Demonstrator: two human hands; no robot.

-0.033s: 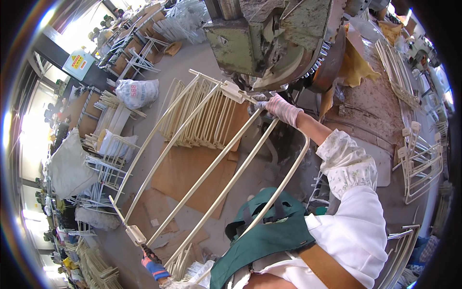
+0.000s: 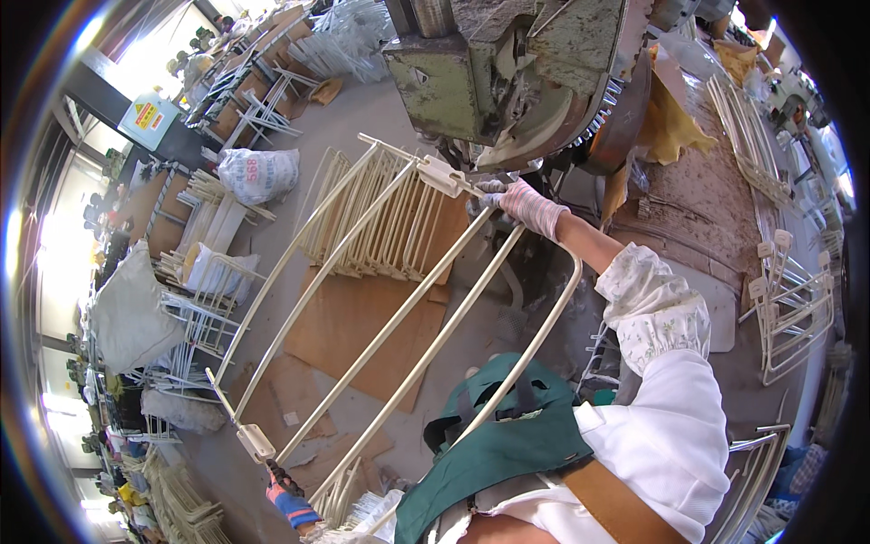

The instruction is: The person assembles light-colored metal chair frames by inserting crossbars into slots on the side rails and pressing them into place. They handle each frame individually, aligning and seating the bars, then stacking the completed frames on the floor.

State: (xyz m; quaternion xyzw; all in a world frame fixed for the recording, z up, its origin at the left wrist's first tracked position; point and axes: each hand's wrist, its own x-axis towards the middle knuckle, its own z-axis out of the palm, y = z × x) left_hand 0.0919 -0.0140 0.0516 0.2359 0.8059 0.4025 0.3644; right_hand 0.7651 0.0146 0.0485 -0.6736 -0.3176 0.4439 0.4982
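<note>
A cream tubular metal frame [image 2: 387, 333] with several long bars slants across the view, tilted from lower left to upper right. My right hand [image 2: 533, 208], in a pale striped glove, is closed around its upper end rail, close under the machine. At the lower left, my left hand [image 2: 290, 503], in a blue and coral glove with dark fingertips, grips the opposite end rail. Each end carries a cream block: the upper block [image 2: 441, 176] lies left of my right hand, the lower block [image 2: 256, 442] just above my left. The machine head hides where the upper rail's edge meets it, if at all.
A worn green machine [image 2: 444, 95] with a dark wheel overhangs the frame's upper end. Stacked cream frames [image 2: 362, 213] stand beyond the bars, beside cardboard [image 2: 362, 340] on the floor. A white sack [image 2: 258, 175] sits at left; more frames [image 2: 793, 304] stand at right.
</note>
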